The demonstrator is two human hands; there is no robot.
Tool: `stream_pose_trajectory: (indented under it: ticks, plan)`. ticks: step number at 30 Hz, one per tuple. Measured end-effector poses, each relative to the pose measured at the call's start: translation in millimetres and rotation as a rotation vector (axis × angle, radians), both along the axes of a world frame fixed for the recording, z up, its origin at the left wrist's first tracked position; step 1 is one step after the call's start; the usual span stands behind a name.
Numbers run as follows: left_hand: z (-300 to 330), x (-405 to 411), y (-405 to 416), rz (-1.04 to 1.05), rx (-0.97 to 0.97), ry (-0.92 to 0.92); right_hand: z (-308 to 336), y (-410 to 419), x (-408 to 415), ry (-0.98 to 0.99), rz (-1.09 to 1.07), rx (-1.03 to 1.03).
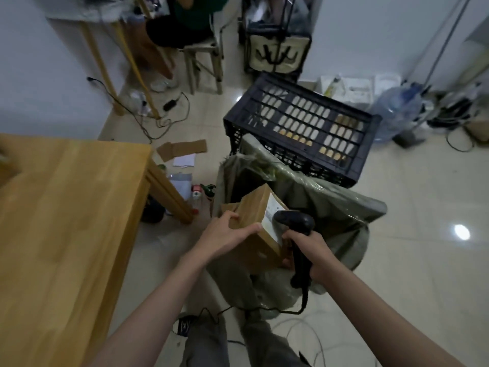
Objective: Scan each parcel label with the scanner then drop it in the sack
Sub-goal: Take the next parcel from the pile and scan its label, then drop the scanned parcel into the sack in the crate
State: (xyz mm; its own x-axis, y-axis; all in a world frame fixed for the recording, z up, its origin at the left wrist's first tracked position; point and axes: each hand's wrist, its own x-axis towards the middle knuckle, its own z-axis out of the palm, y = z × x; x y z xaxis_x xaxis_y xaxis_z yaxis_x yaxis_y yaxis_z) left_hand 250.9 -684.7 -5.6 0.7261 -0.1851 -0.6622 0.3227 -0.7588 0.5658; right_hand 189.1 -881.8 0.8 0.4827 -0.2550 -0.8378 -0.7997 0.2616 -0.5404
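Note:
A brown cardboard parcel [258,213] with a white label [274,211] on its right face hangs over the open mouth of the grey-green sack [330,205]. My left hand [225,234] grips the parcel's near left corner, thumb on top. My right hand [313,251] holds the handle of the black scanner [297,222]. The scanner's head sits right against the label. Its cable trails down to the floor. A second box edge shows inside the sack, left of the parcel.
A wooden table [66,221] fills the left. Behind the sack stands a black plastic crate [301,125]. Cardboard scraps, papers and small bottles lie on the tiled floor by the table leg. Cables run across the floor. A seated person and a water jug [394,112] are farther back.

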Motion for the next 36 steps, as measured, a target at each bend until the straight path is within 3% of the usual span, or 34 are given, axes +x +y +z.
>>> stream_pose_trajectory:
  ticks: [12,20,23,25,27,31,36]
  plan:
    - [-62,45,-114,-0.3,0.022,0.027,-60,-67,-18,0.181,-0.379,0.138]
    - [-96,44,-151,-0.668,0.043,-0.366,-102,-75,-20,0.142,-0.614,0.229]
    - [-110,44,-169,-0.601,0.095,-0.46,-109,-75,-17,0.116,-0.608,0.22]
    - [-120,46,-175,-0.616,0.247,-0.585,-111,-74,-12,0.094,-0.564,0.205]
    - [-125,50,-173,-0.676,0.356,-0.583,-109,-74,-7,0.085,-0.509,0.174]
    - [-132,55,-144,-0.659,0.272,-0.36,-97,-73,9,0.068,-0.41,0.131]
    - [-105,59,-80,-0.475,0.094,-0.349,-72,-44,37,0.057,-0.257,0.119]
